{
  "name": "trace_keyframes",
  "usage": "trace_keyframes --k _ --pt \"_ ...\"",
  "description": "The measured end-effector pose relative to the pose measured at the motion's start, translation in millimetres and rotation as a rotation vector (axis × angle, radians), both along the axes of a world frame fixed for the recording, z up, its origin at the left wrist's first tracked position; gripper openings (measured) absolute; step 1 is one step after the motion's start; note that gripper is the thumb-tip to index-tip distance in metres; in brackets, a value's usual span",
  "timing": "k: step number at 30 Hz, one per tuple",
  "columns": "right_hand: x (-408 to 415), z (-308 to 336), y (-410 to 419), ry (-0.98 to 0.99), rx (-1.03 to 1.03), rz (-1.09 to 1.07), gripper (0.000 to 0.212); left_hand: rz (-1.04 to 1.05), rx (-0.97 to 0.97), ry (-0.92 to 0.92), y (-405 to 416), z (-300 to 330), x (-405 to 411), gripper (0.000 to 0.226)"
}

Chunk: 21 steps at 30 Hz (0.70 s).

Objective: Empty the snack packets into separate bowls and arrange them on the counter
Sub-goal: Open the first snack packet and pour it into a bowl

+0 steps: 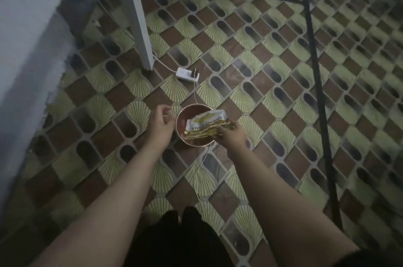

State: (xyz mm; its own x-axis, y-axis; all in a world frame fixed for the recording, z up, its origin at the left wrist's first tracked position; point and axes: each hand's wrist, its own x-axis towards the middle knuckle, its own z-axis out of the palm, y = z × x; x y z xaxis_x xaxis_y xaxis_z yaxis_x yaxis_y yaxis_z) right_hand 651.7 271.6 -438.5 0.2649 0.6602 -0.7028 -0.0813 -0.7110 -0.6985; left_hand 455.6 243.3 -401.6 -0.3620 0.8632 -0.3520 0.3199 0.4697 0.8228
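Packets (pixel 206 126): small stack, white and yellow-green with dark printed lettering, crumpled; lying across the right half of the bowl's opening.
Bowl (pixel 182 118): round, dark red inside, pale rim; carried above the floor, between the two hands.
Right hand (pixel 232 136): fingers closed over the stack's right end and the bowl's rim beneath.
Left hand (pixel 160 121): just beside the bowl's left rim, fingers loosely curled, holding nothing; rim contact unclear.
Floor (pixel 272 70): patterned tiles, brown and pale green.
Power strip (pixel 188 74): white, on the floor beyond the bowl, with a white cable (pixel 194 92).
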Motion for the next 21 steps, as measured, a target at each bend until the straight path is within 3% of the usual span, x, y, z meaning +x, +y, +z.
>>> trace_keyframes --k 5,8,11,15,21 --pt "-18.3 -131.4 21.9 0.031 -0.101 0.021 0.049 0.049 -0.004 -0.038 14.2 -120.6 -5.1 0.021" --pt "-17.9 -178.5 27.4 -0.059 -0.118 0.044 0.042 0.064 -0.021 -0.068 16.2 -172.9 -1.9 0.023" --pt "-20.4 -196.1 28.0 -0.031 -0.133 -0.017 0.038 0.069 -0.024 -0.078 18.0 -192.4 2.7 0.022" --pt "-44.8 -150.7 26.2 0.067 -0.016 -0.114 0.037 0.041 0.016 -0.084 16.4 -152.8 9.3 0.021" --pt "-64.4 19.7 18.5 -0.04 0.202 -0.002 0.021 0.062 0.11 -0.137 9.4 0.7 9.6 0.022"
